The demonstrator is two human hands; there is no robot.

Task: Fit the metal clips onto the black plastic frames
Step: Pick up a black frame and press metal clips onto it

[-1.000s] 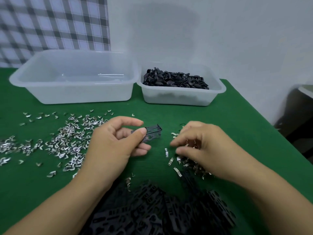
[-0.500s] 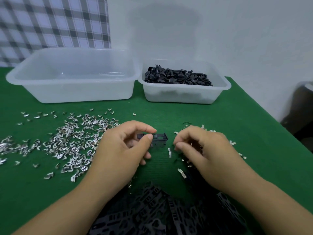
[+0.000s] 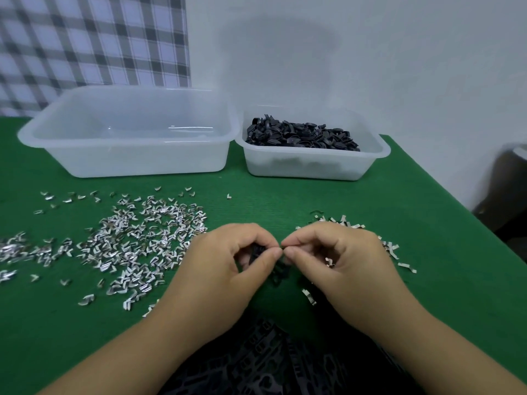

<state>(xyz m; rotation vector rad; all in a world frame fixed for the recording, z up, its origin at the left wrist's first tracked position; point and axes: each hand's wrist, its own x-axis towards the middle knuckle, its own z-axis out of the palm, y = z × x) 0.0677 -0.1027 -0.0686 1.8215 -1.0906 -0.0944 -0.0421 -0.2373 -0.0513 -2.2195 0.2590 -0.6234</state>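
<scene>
Two hands meet over a green tabletop. The left hand pinches a black frame; the right hand pinches its end, fingers curled. Shiny clips lie left of the left hand. Beyond the hands stand a big tub and a small tub, by a white wall.

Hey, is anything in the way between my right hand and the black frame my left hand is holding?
Nothing visible. The right hand touches fingertips with the left hand right at the black frame; any clip pinched there is hidden.
</scene>
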